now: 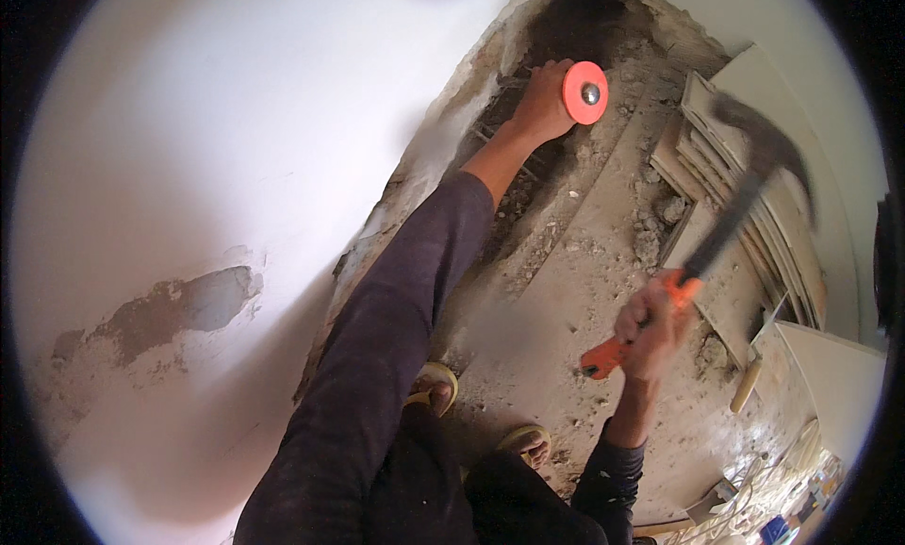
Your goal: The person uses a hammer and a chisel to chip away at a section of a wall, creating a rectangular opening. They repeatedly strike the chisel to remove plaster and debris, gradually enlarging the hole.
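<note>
- Left hand (539,107): at 12 o'clock, fingers wrapped shut around a chisel with a round orange plastic hand guard and steel striking head (585,92); its shaft is hidden, apparently set into the broken channel, the guard shielding the knuckles.
- Right hand (653,328): at 3 o'clock, fist closed on an orange-gripped hammer with dark shaft and blurred steel head (718,234), raised clear of the chisel, seemingly mid-swing.
- White plastered wall (217,140): smooth, with a grey chipped patch at 9 o'clock.
- Rough dark chased channel (556,45): crumbly masonry beside the wall.
- Dusty rubble-strewn floor (575,290).
- Stacked pale flat boards (745,196): at 2 o'clock.
</note>
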`<state>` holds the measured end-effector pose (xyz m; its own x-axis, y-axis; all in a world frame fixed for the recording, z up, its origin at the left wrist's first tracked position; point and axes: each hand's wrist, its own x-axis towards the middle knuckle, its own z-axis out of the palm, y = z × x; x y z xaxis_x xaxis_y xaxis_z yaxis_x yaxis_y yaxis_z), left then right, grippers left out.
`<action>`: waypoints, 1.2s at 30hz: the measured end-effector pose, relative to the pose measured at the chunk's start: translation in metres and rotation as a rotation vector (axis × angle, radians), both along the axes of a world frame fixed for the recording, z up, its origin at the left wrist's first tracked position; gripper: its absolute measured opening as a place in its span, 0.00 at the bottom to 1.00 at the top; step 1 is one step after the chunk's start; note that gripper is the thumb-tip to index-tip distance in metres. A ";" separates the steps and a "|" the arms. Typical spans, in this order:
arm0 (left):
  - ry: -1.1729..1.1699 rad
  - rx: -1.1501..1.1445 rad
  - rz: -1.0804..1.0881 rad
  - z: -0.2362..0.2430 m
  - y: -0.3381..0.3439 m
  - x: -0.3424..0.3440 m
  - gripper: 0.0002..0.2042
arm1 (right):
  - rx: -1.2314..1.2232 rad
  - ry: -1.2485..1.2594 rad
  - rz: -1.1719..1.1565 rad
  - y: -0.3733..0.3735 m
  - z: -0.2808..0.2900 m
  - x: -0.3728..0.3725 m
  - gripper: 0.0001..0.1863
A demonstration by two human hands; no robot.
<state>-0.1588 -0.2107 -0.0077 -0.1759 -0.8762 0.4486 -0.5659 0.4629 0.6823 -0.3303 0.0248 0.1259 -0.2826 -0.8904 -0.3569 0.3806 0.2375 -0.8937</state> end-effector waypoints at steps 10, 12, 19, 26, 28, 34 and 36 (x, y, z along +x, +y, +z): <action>0.082 -0.054 -0.026 0.009 -0.010 -0.006 0.14 | -0.086 -0.958 0.174 -0.016 -0.077 -0.006 0.11; 0.134 0.007 -0.106 -0.010 -0.008 -0.001 0.14 | 0.276 0.269 0.439 -0.035 -0.049 0.038 0.10; 0.092 0.005 -0.047 -0.006 0.000 0.009 0.17 | -0.299 0.073 -0.113 -0.040 0.037 -0.003 0.12; 0.220 0.144 -0.124 0.003 -0.010 0.009 0.16 | 0.189 0.422 0.372 -0.046 -0.047 0.036 0.09; 0.194 0.105 -0.073 -0.003 -0.007 0.009 0.16 | 0.268 0.462 0.375 -0.041 -0.043 0.029 0.09; 0.229 0.079 0.109 0.008 -0.011 0.013 0.16 | -0.026 0.164 0.124 -0.040 0.003 0.014 0.06; 0.229 0.054 0.076 0.010 -0.013 0.017 0.15 | -0.095 0.068 0.085 -0.046 0.000 0.023 0.06</action>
